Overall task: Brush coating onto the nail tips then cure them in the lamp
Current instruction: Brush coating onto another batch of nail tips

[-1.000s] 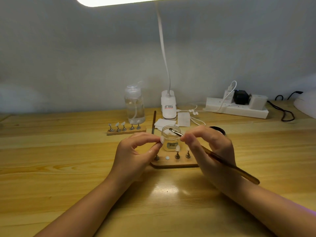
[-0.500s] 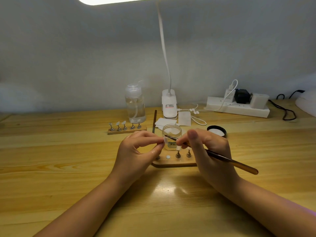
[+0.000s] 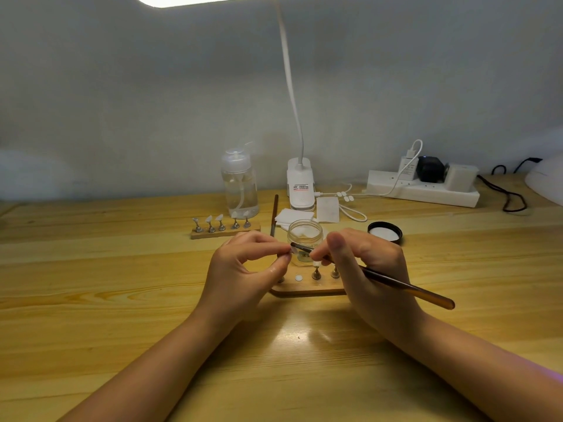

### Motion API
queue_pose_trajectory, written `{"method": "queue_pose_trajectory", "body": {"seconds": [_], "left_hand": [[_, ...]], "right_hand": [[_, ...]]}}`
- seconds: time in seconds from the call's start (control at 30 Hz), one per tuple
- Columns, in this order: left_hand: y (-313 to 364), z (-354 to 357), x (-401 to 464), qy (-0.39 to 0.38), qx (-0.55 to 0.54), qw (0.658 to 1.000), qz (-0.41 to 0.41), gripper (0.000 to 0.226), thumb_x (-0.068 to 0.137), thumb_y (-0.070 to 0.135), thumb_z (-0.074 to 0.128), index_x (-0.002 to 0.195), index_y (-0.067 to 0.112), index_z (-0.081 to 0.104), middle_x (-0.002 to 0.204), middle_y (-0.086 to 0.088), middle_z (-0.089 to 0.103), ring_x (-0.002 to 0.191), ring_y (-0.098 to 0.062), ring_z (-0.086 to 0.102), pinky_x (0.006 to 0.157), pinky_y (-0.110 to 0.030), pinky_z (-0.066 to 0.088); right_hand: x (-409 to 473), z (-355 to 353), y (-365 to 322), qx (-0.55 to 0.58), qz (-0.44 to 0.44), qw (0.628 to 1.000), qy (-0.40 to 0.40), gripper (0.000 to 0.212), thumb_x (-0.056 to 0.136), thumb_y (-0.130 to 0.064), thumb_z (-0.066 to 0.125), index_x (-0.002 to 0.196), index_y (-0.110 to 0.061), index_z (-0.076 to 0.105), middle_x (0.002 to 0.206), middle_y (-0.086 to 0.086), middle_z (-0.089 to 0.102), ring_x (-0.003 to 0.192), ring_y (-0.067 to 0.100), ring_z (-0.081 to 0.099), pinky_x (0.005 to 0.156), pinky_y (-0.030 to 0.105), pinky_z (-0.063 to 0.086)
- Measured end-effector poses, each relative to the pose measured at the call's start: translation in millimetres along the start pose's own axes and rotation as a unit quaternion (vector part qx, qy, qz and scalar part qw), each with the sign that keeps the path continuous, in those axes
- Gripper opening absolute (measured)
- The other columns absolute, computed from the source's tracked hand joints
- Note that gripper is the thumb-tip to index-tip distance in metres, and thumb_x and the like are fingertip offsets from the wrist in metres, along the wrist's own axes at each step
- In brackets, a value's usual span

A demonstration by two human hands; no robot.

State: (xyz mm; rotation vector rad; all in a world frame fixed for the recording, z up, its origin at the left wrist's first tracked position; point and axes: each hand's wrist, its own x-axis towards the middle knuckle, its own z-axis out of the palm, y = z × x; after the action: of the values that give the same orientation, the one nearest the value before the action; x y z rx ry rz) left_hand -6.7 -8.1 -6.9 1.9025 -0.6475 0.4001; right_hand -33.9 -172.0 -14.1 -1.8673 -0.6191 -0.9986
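My left hand (image 3: pixel 243 269) pinches a small pale nail tip (image 3: pixel 287 254) between thumb and forefinger, just left of the open glass jar (image 3: pixel 304 239). My right hand (image 3: pixel 365 269) grips a brown brush (image 3: pixel 405 289); its bristle end touches the nail tip. Below the hands lies a wooden holder (image 3: pixel 304 289) with metal pegs, one carrying a nail tip (image 3: pixel 316 264). A second wooden holder (image 3: pixel 225 228) with several nail tips stands further back left. The white curved shell at the right edge (image 3: pixel 548 184) may be the curing lamp.
Behind the jar stand a clear pump bottle (image 3: pixel 240 184), a white desk lamp base (image 3: pixel 300 184), white wipes (image 3: pixel 292 216), a spare brush (image 3: pixel 274 214) and the jar's black lid (image 3: pixel 384 231). A power strip (image 3: pixel 423 190) with cables sits at the back right.
The brush tip dropped from over the jar's mouth to the nail tip that my left hand pinches. My right hand lowered a little.
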Motion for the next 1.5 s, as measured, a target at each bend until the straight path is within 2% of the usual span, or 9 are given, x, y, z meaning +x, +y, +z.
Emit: {"method": "queue_pose_trajectory", "body": {"seconds": [0.27, 0.47, 0.63, 0.77, 0.93, 1.1, 1.3, 1.5], "left_hand": [[0.7, 0.0, -0.2, 0.007, 0.008, 1.000, -0.001, 0.024, 0.074, 0.005, 0.071, 0.086, 0.025, 0.068, 0.082, 0.011, 0.064, 0.086, -0.007, 0.058, 0.084, -0.044, 0.046], [1.6, -1.0, -1.8, 0.008, 0.006, 1.000, -0.006, 0.026, 0.074, 0.006, 0.071, 0.085, 0.028, 0.066, 0.083, 0.012, 0.064, 0.087, -0.008, 0.058, 0.086, -0.048, 0.045], [2.9, 0.9, 0.4, 0.016, 0.010, 1.000, -0.004, 0.029, 0.074, 0.006, 0.071, 0.084, 0.033, 0.065, 0.082, 0.013, 0.063, 0.086, -0.005, 0.057, 0.085, -0.045, 0.045], [1.6, 0.6, 0.3, 0.014, 0.013, 1.000, 0.000, 0.027, 0.074, 0.006, 0.071, 0.086, 0.029, 0.067, 0.082, 0.012, 0.064, 0.085, -0.005, 0.057, 0.084, -0.043, 0.046], [1.0, -0.9, -0.3, 0.008, 0.010, 1.000, -0.003, 0.028, 0.074, 0.006, 0.070, 0.085, 0.031, 0.067, 0.082, 0.011, 0.064, 0.084, -0.004, 0.057, 0.082, -0.038, 0.047], [0.3, -0.8, -0.2, 0.003, 0.009, 1.000, -0.004, 0.026, 0.074, 0.005, 0.070, 0.085, 0.029, 0.067, 0.080, 0.012, 0.064, 0.082, -0.005, 0.057, 0.078, -0.033, 0.048], [0.5, -0.2, 1.0, 0.003, 0.007, 1.000, -0.014, 0.027, 0.074, 0.005, 0.070, 0.084, 0.030, 0.066, 0.081, 0.012, 0.064, 0.083, -0.005, 0.057, 0.079, -0.030, 0.048], [-0.7, -1.7, 0.0, 0.003, 0.009, 1.000, -0.015, 0.026, 0.075, 0.005, 0.070, 0.086, 0.029, 0.067, 0.081, 0.012, 0.064, 0.083, -0.003, 0.057, 0.078, -0.027, 0.048]], "right_hand": [[-0.1, -0.5, -0.1, 0.004, -0.001, 1.000, 0.002, 0.046, 0.092, -0.032, 0.036, 0.074, -0.002, 0.067, 0.061, 0.008, 0.064, 0.061, 0.008, 0.061, 0.057, 0.017, 0.048], [-0.4, -0.4, -0.9, 0.007, -0.003, 1.000, -0.002, 0.046, 0.093, -0.031, 0.036, 0.074, -0.002, 0.067, 0.060, 0.008, 0.064, 0.061, 0.006, 0.060, 0.059, 0.010, 0.045], [-1.0, -0.4, -0.4, 0.019, 0.006, 1.000, 0.004, 0.049, 0.094, -0.034, 0.035, 0.073, -0.003, 0.067, 0.063, 0.001, 0.063, 0.055, 0.006, 0.059, 0.057, 0.013, 0.046], [-2.2, -0.8, -0.3, 0.035, 0.013, 0.999, 0.001, 0.052, 0.094, -0.036, 0.035, 0.069, -0.002, 0.066, 0.060, 0.002, 0.062, 0.055, 0.004, 0.058, 0.055, 0.015, 0.046], [-3.8, -2.8, -3.1, 0.066, 0.038, 0.997, 0.017, 0.051, 0.093, -0.040, 0.033, 0.067, -0.009, 0.063, 0.060, 0.001, 0.062, 0.058, 0.001, 0.059, 0.056, 0.012, 0.045], [-1.1, 0.0, -3.9, 0.035, 0.022, 0.999, 0.019, 0.046, 0.092, -0.032, 0.036, 0.074, -0.002, 0.066, 0.066, 0.006, 0.065, 0.063, 0.007, 0.062, 0.059, 0.021, 0.051], [-0.7, 0.5, -3.5, 0.028, 0.022, 0.999, 0.004, 0.041, 0.090, -0.027, 0.039, 0.075, -0.002, 0.067, 0.063, 0.007, 0.064, 0.057, 0.009, 0.060, 0.056, 0.014, 0.047], [-3.6, -1.7, -2.0, 0.048, 0.031, 0.998, 0.004, 0.045, 0.092, -0.032, 0.037, 0.072, -0.005, 0.067, 0.060, 0.007, 0.064, 0.054, 0.007, 0.060, 0.054, 0.017, 0.047]]}}
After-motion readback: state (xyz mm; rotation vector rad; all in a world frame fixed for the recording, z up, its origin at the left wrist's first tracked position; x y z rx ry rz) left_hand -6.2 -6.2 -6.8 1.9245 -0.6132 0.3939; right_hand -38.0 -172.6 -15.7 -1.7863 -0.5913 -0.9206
